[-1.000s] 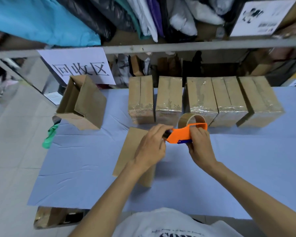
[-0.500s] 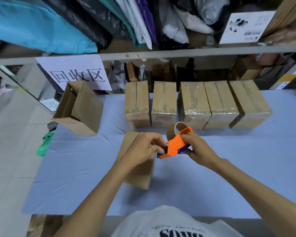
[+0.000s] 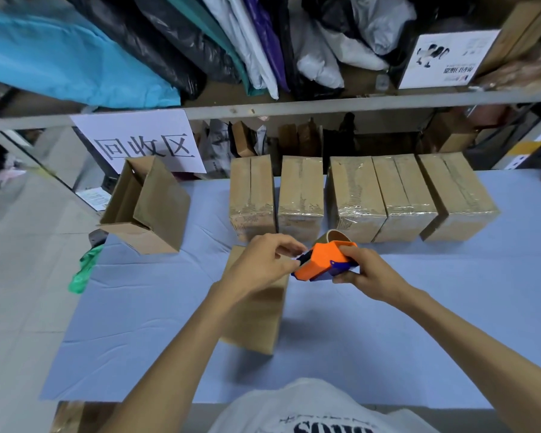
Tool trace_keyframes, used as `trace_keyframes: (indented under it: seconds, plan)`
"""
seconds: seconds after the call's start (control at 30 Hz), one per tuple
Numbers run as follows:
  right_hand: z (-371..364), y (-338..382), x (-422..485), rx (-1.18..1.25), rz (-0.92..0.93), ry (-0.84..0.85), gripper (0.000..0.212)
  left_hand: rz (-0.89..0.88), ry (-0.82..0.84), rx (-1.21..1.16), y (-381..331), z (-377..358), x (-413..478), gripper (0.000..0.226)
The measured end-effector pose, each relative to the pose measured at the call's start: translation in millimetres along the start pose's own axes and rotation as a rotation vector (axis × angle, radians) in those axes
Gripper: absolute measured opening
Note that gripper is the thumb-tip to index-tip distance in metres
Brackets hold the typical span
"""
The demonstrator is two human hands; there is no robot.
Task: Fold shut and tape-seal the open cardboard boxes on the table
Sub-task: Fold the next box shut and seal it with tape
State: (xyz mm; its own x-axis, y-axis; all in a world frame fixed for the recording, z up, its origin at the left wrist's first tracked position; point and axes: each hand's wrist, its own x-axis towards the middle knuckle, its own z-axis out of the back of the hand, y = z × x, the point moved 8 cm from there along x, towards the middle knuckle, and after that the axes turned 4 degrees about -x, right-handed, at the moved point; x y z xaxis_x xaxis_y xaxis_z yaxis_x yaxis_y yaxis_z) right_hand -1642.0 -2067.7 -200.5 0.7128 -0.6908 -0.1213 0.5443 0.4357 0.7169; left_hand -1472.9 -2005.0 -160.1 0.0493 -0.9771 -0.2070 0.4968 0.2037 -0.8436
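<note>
Blue bench [image 3: 388,323] below: our right hand [image 3: 364,273] grips the light, rigid tape dispenser [image 3: 322,260] by its body; our left hand [image 3: 260,267] pinches its nose.

The table [image 3: 419,307] is spread with a pale blue cloth, creased in places. Along its far edge five taped boxes [image 3: 356,195] stand in a row, the right three touching. At the far left corner an open box [image 3: 156,207] lies tipped on its side. Nearer the front, left of the middle, stands one plain closed box [image 3: 256,314].
</note>
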Motion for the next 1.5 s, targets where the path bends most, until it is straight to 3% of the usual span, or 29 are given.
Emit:
trace_keyframes:
  seconds: [0.17,0.43,0.67,0.9,1.1,1.5]
  plan:
    - [-1,-4,0,0.004,-0.031,0.017,0.016,-0.014,-0.173,-0.015,-1,3,2,0.013]
    - [-7,0,-2,0.020,-0.029,0.044,0.017,-0.022,-0.392,0.125,0,9,-1,0.011]
    - [-4,-3,-4,0.015,-0.070,0.046,0.019,-0.024,-0.373,0.109,3,5,2,0.014]
    - [1,3,-4,-0.011,-0.054,0.012,0.059,0.086,-0.340,0.015,19,5,6,0.013]
    - [1,11,-1,-0.081,-0.018,0.034,0.053,0.205,-0.322,-0.053,35,4,7,0.009]
    - [2,12,4,-0.121,-0.015,0.034,0.049,0.215,-0.310,-0.052,40,2,10,0.011]
